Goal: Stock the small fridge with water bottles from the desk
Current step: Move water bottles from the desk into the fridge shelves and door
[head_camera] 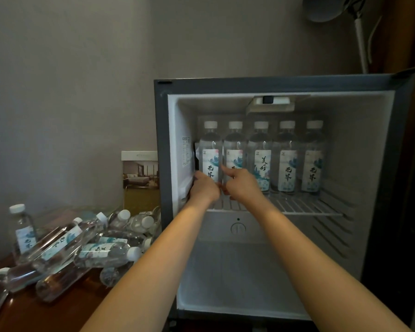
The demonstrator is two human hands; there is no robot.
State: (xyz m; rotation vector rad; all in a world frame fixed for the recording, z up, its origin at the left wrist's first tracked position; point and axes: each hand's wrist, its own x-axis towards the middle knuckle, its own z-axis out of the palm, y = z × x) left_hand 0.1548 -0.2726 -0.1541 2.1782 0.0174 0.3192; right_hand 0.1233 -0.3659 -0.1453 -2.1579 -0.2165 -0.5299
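So, you have both arms stretched straight out into the open small fridge point(163, 164), and your hands meet at the left end of its wire shelf point(304, 207). Five water bottles point(260, 149) stand upright there in one row against the back wall, labels forward and shoulder to shoulder. That looks like a way to fit the most across and leave the front of the shelf free for a second row. Your left hand point(204, 186) is curled round the lower part of the leftmost bottle point(210, 149), close to the left wall, probably to steady or turn it so its label faces out. Your right hand point(242, 185) grips nothing that shows: its forefinger point(225, 169) is straight, tip on the label of the second bottle point(235, 144), the other fingers folded under. My guess is it nudges that bottle into line. Your wrists are level and nearly touching, backs of the hands up. The rest of the stock lies on the bench point(58, 307) to your left, a loose heap of bottles point(101, 254) on their sides beside one upright bottle point(22, 231). The lower compartment point(237, 283) holds no bottles, so I judge the job well short of done.
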